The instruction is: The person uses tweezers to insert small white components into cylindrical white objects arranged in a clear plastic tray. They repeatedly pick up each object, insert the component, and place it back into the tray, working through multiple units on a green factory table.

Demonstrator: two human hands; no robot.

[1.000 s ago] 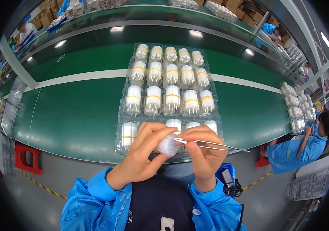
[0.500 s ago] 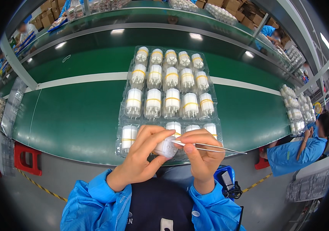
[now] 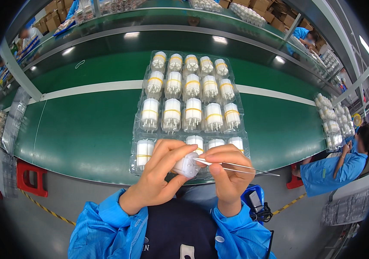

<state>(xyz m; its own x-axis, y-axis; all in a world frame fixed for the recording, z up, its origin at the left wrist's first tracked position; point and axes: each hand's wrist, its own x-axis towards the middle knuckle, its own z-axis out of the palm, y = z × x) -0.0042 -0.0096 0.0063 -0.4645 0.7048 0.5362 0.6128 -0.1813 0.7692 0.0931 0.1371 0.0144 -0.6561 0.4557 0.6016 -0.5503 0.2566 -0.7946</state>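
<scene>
My left hand is closed around a white plug-like unit, its pale end turned to the right. Between the thumb and fingers of my right hand is a pair of metal tweezers; their tips reach the pale end of the unit, though I cannot tell whether they grip anything. Just beyond both hands lies a clear plastic tray with rows of similar white units, each with a yellow band and several prongs. My hands hide part of its nearest row.
The tray rests on a green conveyor belt with a white stripe. A small pale loop lies at the far left. Stacked trays stand at the right, near a seated co-worker. A blue bin holds a dark cable beside my right arm.
My right hand and the tweezers have shifted slightly right and down. The small pale loop has moved a little to the right. My left hand stays around the unit.
</scene>
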